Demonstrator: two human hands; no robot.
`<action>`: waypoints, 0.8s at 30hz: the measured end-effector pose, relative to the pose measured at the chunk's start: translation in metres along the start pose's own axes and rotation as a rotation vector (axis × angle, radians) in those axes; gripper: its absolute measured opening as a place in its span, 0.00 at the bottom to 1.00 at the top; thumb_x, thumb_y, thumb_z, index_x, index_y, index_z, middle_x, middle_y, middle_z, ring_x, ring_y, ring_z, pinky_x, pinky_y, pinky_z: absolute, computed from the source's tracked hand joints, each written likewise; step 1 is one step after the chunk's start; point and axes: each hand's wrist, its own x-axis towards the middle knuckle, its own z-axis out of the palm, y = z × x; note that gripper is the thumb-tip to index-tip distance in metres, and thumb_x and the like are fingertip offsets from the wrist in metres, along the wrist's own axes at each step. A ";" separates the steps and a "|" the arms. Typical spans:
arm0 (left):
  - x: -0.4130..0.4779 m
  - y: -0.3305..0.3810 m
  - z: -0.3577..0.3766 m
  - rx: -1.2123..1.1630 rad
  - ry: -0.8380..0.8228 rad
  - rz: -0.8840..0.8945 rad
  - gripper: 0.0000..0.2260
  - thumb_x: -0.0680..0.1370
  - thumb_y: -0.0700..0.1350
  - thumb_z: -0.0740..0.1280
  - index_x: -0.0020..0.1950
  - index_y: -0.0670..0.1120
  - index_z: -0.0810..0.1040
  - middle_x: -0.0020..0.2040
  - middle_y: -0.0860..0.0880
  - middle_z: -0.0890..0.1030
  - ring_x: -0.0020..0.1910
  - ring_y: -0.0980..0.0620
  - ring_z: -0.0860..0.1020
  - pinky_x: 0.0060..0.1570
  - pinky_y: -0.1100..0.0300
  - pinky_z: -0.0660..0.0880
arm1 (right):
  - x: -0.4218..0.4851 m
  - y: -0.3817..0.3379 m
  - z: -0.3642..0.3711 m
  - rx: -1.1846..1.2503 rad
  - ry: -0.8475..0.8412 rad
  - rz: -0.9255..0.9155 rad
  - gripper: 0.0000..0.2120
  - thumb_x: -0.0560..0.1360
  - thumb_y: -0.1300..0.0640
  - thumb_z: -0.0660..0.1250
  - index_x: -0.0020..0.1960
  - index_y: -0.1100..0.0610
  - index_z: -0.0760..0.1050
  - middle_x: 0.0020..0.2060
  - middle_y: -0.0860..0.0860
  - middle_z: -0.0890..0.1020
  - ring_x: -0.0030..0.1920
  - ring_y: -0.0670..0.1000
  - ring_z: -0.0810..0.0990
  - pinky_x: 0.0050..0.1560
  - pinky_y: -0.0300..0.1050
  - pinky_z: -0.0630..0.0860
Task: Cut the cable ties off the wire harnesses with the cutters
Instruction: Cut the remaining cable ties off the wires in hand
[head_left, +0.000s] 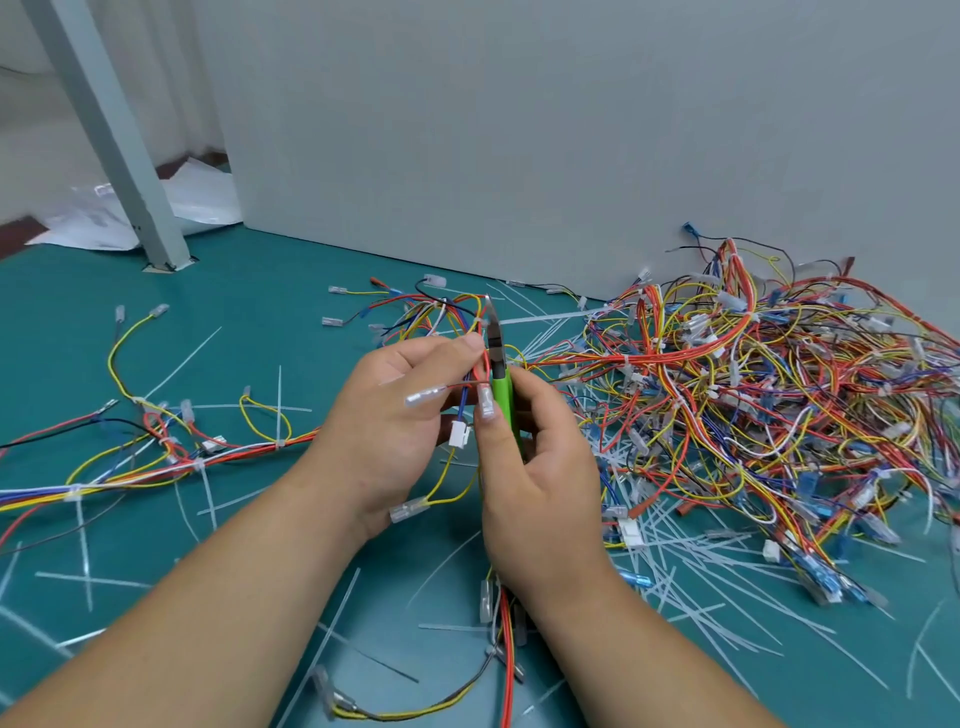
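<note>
My left hand grips a small wire harness of red, blue and yellow wires in the middle of the view, thumb and fingers curled round the bundle. White connectors dangle from it below my fingers. My right hand holds the green-handled cutters upright, jaws pointing up beside the bundle near my left thumb. Whether the jaws touch a tie is unclear.
A big tangled heap of coloured harnesses fills the right of the green mat. Another long harness lies at left. Cut white cable ties are strewn all round. A grey wall panel stands behind, a metal post at far left.
</note>
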 end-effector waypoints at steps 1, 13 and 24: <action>0.000 0.001 0.000 -0.003 0.000 0.001 0.12 0.76 0.54 0.70 0.41 0.46 0.84 0.38 0.44 0.82 0.37 0.47 0.79 0.53 0.39 0.77 | 0.000 0.000 0.000 0.011 0.000 -0.001 0.13 0.79 0.48 0.66 0.62 0.49 0.80 0.53 0.48 0.83 0.54 0.48 0.81 0.56 0.41 0.76; 0.002 0.002 -0.001 0.104 0.064 0.038 0.13 0.70 0.59 0.72 0.42 0.51 0.86 0.40 0.51 0.84 0.40 0.53 0.79 0.49 0.48 0.70 | 0.004 -0.001 -0.002 0.133 -0.051 -0.014 0.13 0.82 0.51 0.63 0.52 0.60 0.81 0.43 0.63 0.81 0.44 0.62 0.76 0.41 0.43 0.74; 0.000 0.006 -0.001 -0.089 0.075 0.000 0.11 0.75 0.48 0.69 0.38 0.42 0.80 0.35 0.45 0.78 0.36 0.49 0.75 0.44 0.53 0.71 | 0.004 0.003 0.003 0.158 -0.028 -0.002 0.17 0.78 0.51 0.68 0.66 0.51 0.80 0.56 0.51 0.85 0.58 0.51 0.83 0.61 0.53 0.78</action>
